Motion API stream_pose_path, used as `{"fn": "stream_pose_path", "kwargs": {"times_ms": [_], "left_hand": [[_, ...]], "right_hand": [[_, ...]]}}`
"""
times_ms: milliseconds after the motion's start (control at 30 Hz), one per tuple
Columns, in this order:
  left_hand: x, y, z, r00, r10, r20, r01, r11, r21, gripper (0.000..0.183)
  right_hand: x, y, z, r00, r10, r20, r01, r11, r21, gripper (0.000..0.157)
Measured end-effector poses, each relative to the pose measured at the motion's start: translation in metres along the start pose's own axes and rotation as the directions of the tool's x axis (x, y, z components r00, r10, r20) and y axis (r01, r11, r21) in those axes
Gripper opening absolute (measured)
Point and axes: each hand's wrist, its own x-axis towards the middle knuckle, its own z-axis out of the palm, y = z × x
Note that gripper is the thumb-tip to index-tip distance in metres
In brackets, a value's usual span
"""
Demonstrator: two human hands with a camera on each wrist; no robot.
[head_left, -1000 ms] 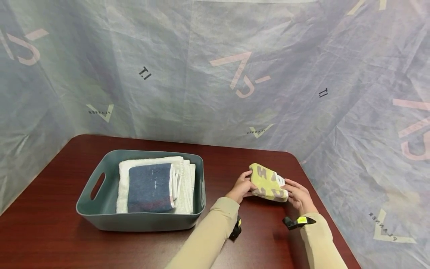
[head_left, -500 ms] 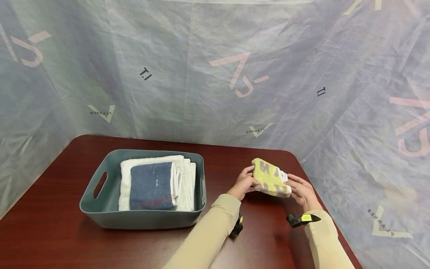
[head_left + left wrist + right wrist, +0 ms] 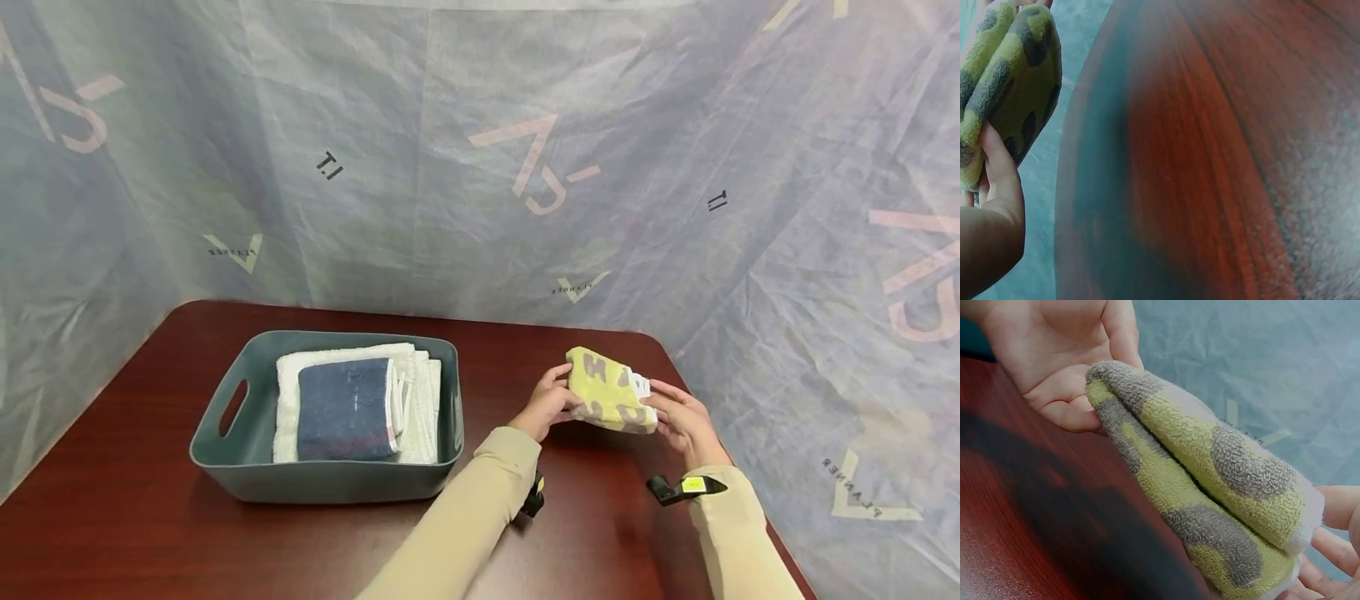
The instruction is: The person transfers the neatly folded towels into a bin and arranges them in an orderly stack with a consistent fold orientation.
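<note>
Between both hands is a folded yellow-green towel (image 3: 609, 393) with grey patches and a white edge, at the right of the head view. My left hand (image 3: 549, 403) pinches its left end, thumb on one face and fingers behind. My right hand (image 3: 684, 421) grips the white-edged right end between thumb and fingers. In the right wrist view the folded layers of the towel (image 3: 1197, 481) show edge-on, raised over the tabletop. The left wrist view catches the towel (image 3: 1022, 81) at its left side, with the left hand (image 3: 1000, 187) beneath.
A grey-green plastic basket (image 3: 330, 483) with a handle slot stands left on the dark red table (image 3: 592, 517). Inside lie folded white towels (image 3: 427, 400) with a folded blue towel (image 3: 345, 408) on top. A printed grey sheet (image 3: 420, 167) hangs behind the table and along its sides.
Both hands have shifted the towel slightly up and to the right in the head view, keeping their grip. The basket appears a little further right as the head view shifts.
</note>
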Motion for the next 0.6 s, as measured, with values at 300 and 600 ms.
{"fn": "stream_pose_path", "kwargs": {"times_ms": [300,600], "left_hand": [[-0.006,0.010,0.004,1.000,0.025,-0.007,-0.025,0.999,-0.021,0.066],[-0.012,0.021,0.011,1.000,0.026,0.007,-0.025,0.999,-0.020,0.064]], "right_hand": [[-0.005,-0.005,0.000,1.000,-0.024,0.007,0.024,1.000,0.011,0.026],[-0.015,-0.017,0.000,0.999,-0.039,0.016,0.039,0.998,0.043,0.028]]}}
